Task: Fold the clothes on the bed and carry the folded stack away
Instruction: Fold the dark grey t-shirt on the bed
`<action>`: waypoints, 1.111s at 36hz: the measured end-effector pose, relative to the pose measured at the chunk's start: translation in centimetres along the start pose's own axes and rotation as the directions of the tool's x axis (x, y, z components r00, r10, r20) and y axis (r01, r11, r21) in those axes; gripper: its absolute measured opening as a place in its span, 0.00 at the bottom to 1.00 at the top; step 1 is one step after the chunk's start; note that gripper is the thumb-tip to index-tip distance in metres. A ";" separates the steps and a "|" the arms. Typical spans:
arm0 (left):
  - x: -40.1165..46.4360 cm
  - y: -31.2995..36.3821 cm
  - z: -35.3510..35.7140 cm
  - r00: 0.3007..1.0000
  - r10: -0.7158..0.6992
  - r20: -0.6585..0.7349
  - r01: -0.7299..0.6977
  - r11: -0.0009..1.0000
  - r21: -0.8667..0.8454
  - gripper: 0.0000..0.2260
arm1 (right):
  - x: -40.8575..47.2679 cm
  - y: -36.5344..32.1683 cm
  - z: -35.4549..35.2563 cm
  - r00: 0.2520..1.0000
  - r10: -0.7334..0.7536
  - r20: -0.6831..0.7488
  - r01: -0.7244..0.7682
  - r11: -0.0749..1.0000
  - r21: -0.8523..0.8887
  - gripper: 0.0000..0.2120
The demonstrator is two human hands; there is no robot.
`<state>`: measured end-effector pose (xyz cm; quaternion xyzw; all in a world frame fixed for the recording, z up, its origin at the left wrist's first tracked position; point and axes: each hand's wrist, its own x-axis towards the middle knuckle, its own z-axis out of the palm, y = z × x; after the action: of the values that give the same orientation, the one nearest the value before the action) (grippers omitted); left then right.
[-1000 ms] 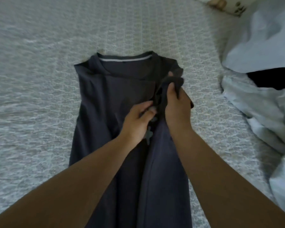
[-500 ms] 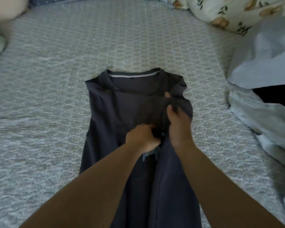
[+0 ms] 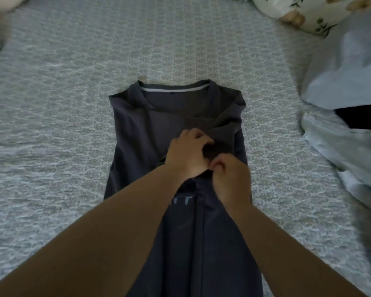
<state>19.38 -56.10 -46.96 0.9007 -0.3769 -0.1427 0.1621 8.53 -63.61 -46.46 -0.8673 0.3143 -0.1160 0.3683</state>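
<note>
**Dark shirt mid-fold, both hands gripping the sleeve fabric**

Bed (image 3: 73, 129): pale patterned quilted cover, lying under everything, spreading out well beyond the fingers on every side.

Dark grey shirt (image 3: 129, 129): lying flat along the middle of the bed, collar pointing away from the person, a thin pale band showing inside the neckline. Both long sides are sitting folded in toward the centre, making a narrow strip. The hem end is running out of view under the forearms. A small pale print is showing just nearer the person than the knuckles.

Pale blue clothes (image 3: 338, 86): lying heaped far to the right of the fingers, with a black patch of fabric among them.

Floral pillow (image 3: 304, 11): sitting at the far right corner, well beyond the fingers.

Left hand (image 3: 189, 153): resting on the shirt's chest, fingers curling together and pinching a bunched fold of the right sleeve fabric.

Right hand (image 3: 231, 179): sitting just beside the left, nearly touching it, fingers curling tightly into the same dark fabric at the shirt's centre line. Fingertips are tucking under; exactly how much cloth each is holding, cannot tell.
</note>
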 end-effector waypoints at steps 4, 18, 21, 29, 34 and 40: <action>-0.4 -0.1 1.8 0.993 0.015 0.121 -0.036 0.984 0.176 0.32 | 2.8 1.2 -0.4 0.934 0.353 -0.056 -0.322 0.897 0.303 0.14; -0.3 -6.7 -2.5 0.605 -0.796 -0.015 0.598 0.466 -0.652 0.24 | 6.4 -2.8 -1.1 0.907 0.005 0.422 -0.171 0.919 0.356 0.25; -2.4 -7.3 -0.9 0.617 -0.779 0.117 0.611 0.379 -0.695 0.22 | 1.7 0.3 0.0 0.930 0.001 0.368 0.013 0.999 -0.035 0.24; -16.7 -2.7 5.2 0.944 -0.314 -0.104 0.325 0.938 0.118 0.31 | -15.1 3.3 3.0 0.950 0.087 0.301 0.076 0.869 -0.488 0.35; -26.9 -1.0 8.6 0.938 -0.345 -0.037 0.347 0.925 0.157 0.29 | -25.4 3.5 3.0 0.967 0.085 0.240 0.058 0.844 -0.533 0.31; -36.3 0.8 11.4 0.964 -0.265 -0.008 0.264 0.955 0.133 0.30 | -32.9 5.0 1.4 0.960 0.068 0.273 0.093 0.839 -0.536 0.30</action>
<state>-9.93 -32.38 -52.11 0.9511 -0.2625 -0.1422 0.0796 -18.71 -44.71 -49.98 -0.9454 0.2730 0.1000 0.1472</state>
